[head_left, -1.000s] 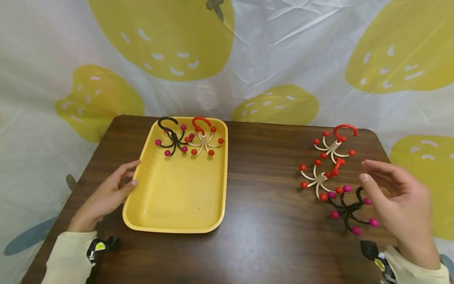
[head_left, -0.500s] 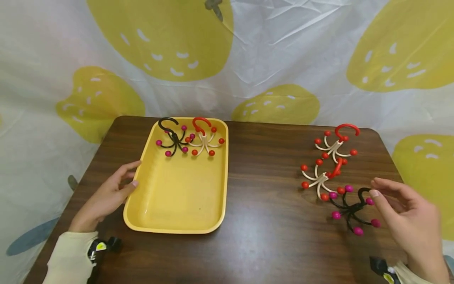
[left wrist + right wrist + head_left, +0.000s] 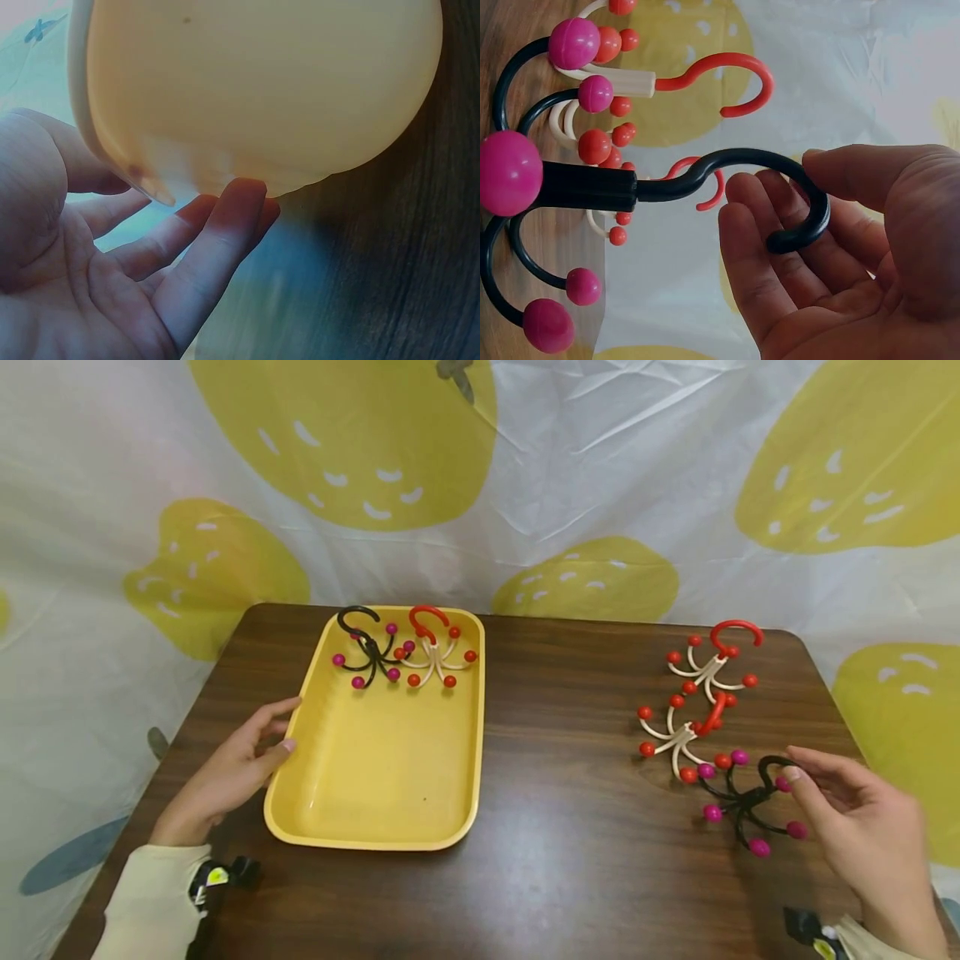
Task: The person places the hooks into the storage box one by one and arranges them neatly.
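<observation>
My left hand [image 3: 228, 777] holds the left side of a yellow plastic tray [image 3: 375, 845], thumb at the rim and fingertips against the outer wall; the left wrist view shows those fingers [image 3: 217, 232] on the wall. On the right, my right hand [image 3: 862, 822] pinches the hook of a black octopus-shaped hanger [image 3: 750, 797] with magenta balls on its arms. The right wrist view shows the thumb touching the black hook [image 3: 742, 155], with the fingers behind it. The hanger's arms seem to stand on the table.
Two cream hangers with red hooks and balls, a far one [image 3: 705, 670] and a nearer one [image 3: 678, 739], stand beyond the black one. Inside the tray's far end are another black hanger [image 3: 371, 652] and a cream hanger [image 3: 432, 660]. A lemon-print curtain [image 3: 585, 485] hangs behind the brown table [image 3: 570, 860].
My right hand has moved right and down to the black hanger's hook, and its thumb and fingers have closed on it. The left hand has stayed at the tray.
</observation>
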Action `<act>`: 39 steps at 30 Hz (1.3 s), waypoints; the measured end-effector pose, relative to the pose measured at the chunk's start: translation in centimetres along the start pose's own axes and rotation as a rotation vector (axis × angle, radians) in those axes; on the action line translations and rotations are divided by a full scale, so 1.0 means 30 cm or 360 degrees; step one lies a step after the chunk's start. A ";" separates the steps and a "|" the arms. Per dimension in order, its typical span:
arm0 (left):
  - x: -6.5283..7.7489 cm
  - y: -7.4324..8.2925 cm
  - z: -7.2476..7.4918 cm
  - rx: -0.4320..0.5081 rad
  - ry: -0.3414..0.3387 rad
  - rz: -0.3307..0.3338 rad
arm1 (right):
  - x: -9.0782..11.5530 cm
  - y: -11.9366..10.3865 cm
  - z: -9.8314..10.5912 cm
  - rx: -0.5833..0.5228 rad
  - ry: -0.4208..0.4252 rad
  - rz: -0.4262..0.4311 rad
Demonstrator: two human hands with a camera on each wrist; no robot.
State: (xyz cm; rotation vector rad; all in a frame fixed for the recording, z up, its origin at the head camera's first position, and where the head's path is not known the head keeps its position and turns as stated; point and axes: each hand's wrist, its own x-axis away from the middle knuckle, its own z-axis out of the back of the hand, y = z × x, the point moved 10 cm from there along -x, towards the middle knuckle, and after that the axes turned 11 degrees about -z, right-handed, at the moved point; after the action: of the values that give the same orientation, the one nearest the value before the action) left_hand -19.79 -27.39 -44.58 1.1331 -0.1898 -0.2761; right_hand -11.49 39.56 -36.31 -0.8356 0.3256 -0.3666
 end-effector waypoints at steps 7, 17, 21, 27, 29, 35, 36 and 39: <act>0.000 -0.001 -0.006 0.0031 -0.0008 0.0004 | -0.022 -0.013 0.009 0.0080 0.0013 0.0076; 0.003 0.000 0.000 0.0000 -0.0004 -0.0015 | -0.016 -0.049 0.039 0.0062 0.0042 0.0120; 0.003 -0.001 0.001 -0.0005 -0.0007 -0.0016 | -0.011 -0.077 0.057 0.0024 0.0061 0.0138; -0.003 0.008 -0.003 0.0042 -0.0021 -0.0036 | -0.003 -0.123 0.073 0.0018 0.0052 0.0171; -0.003 0.008 -0.003 0.0049 -0.0023 -0.0033 | -0.001 -0.140 0.076 0.0054 0.0055 0.0194; -0.006 0.005 -0.003 0.0045 -0.0030 -0.0022 | 0.002 -0.192 0.069 0.0031 0.0011 0.0230; -0.007 0.005 -0.003 0.0048 -0.0031 -0.0021 | 0.003 -0.202 0.068 0.0028 0.0008 0.0240; -0.005 0.003 -0.004 0.0049 -0.0031 -0.0014 | 0.001 -0.237 0.069 0.0037 0.0023 0.0267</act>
State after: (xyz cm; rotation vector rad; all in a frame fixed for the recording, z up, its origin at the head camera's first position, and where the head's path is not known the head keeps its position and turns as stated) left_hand -19.89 -27.21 -44.56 1.1621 -0.2070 -0.2933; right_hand -11.92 36.53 -29.58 -0.7770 0.4017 -0.2194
